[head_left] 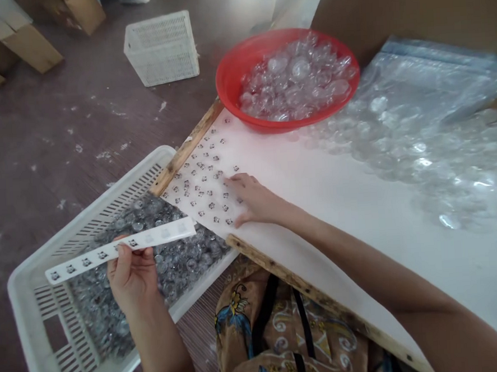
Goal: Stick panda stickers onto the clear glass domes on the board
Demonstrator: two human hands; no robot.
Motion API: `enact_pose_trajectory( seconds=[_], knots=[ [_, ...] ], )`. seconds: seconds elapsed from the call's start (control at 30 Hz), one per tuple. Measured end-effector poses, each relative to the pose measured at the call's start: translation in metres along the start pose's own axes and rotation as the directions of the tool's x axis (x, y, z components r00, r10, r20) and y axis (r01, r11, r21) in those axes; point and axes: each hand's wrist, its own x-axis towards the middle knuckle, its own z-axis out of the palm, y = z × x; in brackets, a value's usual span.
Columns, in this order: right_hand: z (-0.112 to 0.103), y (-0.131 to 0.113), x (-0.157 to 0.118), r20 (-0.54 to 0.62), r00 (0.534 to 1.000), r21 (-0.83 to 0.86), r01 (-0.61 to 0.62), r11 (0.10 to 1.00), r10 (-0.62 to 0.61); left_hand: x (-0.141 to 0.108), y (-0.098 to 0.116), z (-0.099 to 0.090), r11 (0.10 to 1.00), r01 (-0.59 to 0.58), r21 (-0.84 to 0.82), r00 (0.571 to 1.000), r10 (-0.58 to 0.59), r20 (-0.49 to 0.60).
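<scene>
My left hand (133, 271) pinches a long white sticker strip (88, 262) between thumb and fingers, above a white crate. Small dark animal-like prints run along the strip's left part; its right end looks paler. My right hand (253, 201) lies over the white tabletop (299, 188), palm down, fingers and thumb apart. Its fingertips are at the edge of a scatter of small pieces with dark prints (210, 194); whether it touches one I cannot make out. Below the table's end, the white crate (24, 312) holds many small clear round pieces (193, 251).
A red basin (226, 92) full of clear round pieces stands at the table's far edge. More clear pieces (453, 162) and plastic bags (435, 79) cover the right side. Wooden strips (187, 147) edge the table. Another white basket (164, 51) and cardboard boxes (33, 47) are on the floor.
</scene>
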Motion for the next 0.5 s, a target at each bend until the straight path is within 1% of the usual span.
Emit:
enact_pose_trajectory(
  seconds=[0.1,0.17,0.23,0.3,0.33,0.4,0.47,0.5],
  knots=[
    [0.026,-0.029,0.035,0.018,0.996,0.120,0.079,0.990,-0.082,0.000,0.012,0.000,0.999,-0.038,-0.022,0.999,0.037,-0.026],
    [0.041,-0.053,0.054,0.060,0.986,0.205,0.141,0.968,-0.157,-0.002,0.020,-0.002,0.997,-0.064,-0.040,0.997,0.063,-0.047],
    [0.052,-0.075,0.066,0.110,0.965,0.268,0.203,0.942,-0.239,-0.002,0.025,-0.007,0.995,-0.083,-0.050,0.995,0.080,-0.063],
    [0.054,-0.089,0.069,0.113,0.951,0.292,0.245,0.924,-0.288,-0.003,0.029,-0.014,0.994,-0.101,-0.052,0.992,0.096,-0.083],
    [0.051,-0.090,0.069,0.088,0.954,0.292,0.251,0.923,-0.287,-0.002,0.029,-0.018,0.993,-0.111,-0.047,0.990,0.106,-0.092],
    [0.039,-0.081,0.067,-0.012,0.974,0.263,0.219,0.940,-0.224,-0.001,0.029,-0.024,0.992,-0.124,-0.030,0.987,0.120,-0.104],
    [0.022,-0.058,0.066,-0.154,0.983,0.198,0.128,0.972,-0.099,0.001,0.026,-0.028,0.993,-0.114,-0.008,0.988,0.113,-0.107],
    [0.012,-0.043,0.067,-0.228,0.973,0.157,0.064,0.985,-0.027,0.002,0.024,-0.028,0.994,-0.108,-0.005,0.988,0.107,-0.110]
  ],
)
